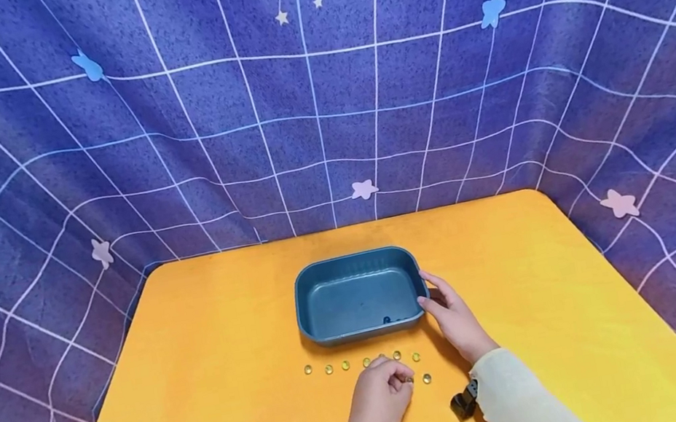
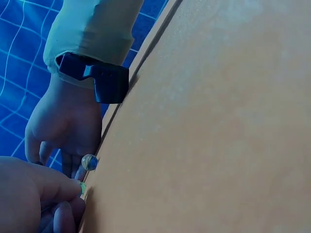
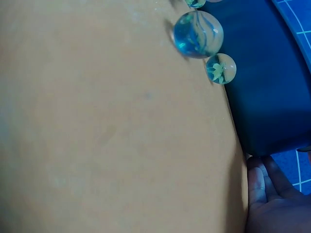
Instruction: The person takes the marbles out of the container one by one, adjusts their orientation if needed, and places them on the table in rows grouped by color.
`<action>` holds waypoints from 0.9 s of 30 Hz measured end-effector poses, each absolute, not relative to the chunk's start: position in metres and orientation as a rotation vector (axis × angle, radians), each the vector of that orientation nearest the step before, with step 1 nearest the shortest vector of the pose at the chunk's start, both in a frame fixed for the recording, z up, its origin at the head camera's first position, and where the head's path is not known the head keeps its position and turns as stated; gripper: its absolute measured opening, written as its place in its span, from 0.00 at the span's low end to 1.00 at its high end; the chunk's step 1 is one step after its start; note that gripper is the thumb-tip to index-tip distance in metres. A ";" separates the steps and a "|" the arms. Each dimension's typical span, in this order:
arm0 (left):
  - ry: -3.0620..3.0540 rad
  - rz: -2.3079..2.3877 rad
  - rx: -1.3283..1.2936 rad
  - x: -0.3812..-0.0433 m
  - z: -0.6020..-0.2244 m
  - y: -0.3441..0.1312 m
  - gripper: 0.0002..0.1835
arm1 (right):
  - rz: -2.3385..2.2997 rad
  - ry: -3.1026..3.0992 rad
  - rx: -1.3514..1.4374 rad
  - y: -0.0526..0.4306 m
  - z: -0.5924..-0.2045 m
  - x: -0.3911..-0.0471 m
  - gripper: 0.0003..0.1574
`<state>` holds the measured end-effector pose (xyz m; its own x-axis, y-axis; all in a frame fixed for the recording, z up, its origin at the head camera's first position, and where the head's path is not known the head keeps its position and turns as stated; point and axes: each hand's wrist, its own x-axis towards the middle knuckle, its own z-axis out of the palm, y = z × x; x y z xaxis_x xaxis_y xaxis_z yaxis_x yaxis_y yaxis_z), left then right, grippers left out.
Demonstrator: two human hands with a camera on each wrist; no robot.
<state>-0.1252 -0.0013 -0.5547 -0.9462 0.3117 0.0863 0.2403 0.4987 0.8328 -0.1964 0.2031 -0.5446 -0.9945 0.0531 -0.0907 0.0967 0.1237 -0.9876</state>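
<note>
A dark blue rectangular basin (image 1: 361,296) stands on the table. My right hand (image 1: 460,324) grips its right end, thumb over the rim and fingers along the outside; in the right wrist view those fingers meet the basin's corner. Below the basin my left hand (image 1: 381,402) is curled low over the table, pinching a clear glass marble (image 2: 82,188) at its fingertips. The marble is partly hidden by the fingers. Another marble (image 1: 427,378) lies just right of this hand. Several more marbles (image 1: 345,365) form a loose row along the basin's near side.
Small dark marks (image 1: 387,320) show inside the basin near its front right; what they are I cannot tell. A black camera (image 1: 464,401) is strapped to the right wrist. Behind the yellow table (image 1: 211,334) hangs a blue gridded curtain (image 1: 320,96).
</note>
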 end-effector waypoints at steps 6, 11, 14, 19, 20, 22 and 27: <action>2.697 1.424 0.523 -0.125 -0.555 0.000 0.10 | -2.066 2.313 0.162 0.203 -0.546 -0.198 0.33; 2.717 1.392 0.529 -0.124 -0.553 0.001 0.10 | -2.068 2.310 0.155 0.203 -0.545 -0.198 0.33; 2.729 1.379 0.542 -0.125 -0.553 0.001 0.10 | -2.067 2.312 0.147 0.204 -0.545 -0.197 0.33; 2.740 1.371 0.556 -0.125 -0.553 0.002 0.10 | -2.070 2.312 0.154 0.203 -0.545 -0.197 0.33; 2.743 1.369 0.553 -0.125 -0.553 0.002 0.09 | -2.072 2.311 0.158 0.203 -0.545 -0.197 0.33; 2.738 1.377 0.553 -0.125 -0.553 0.001 0.09 | -2.072 2.312 0.162 0.203 -0.545 -0.197 0.33; 2.731 1.385 0.546 -0.124 -0.553 0.000 0.09 | -2.072 2.310 0.158 0.203 -0.546 -0.197 0.33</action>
<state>-0.1239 0.0002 -0.5529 -0.9378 0.3223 0.1289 0.2944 0.5419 0.7872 -0.1967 0.2029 -0.5455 -0.9942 0.0530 -0.0934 0.0986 0.1058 -0.9895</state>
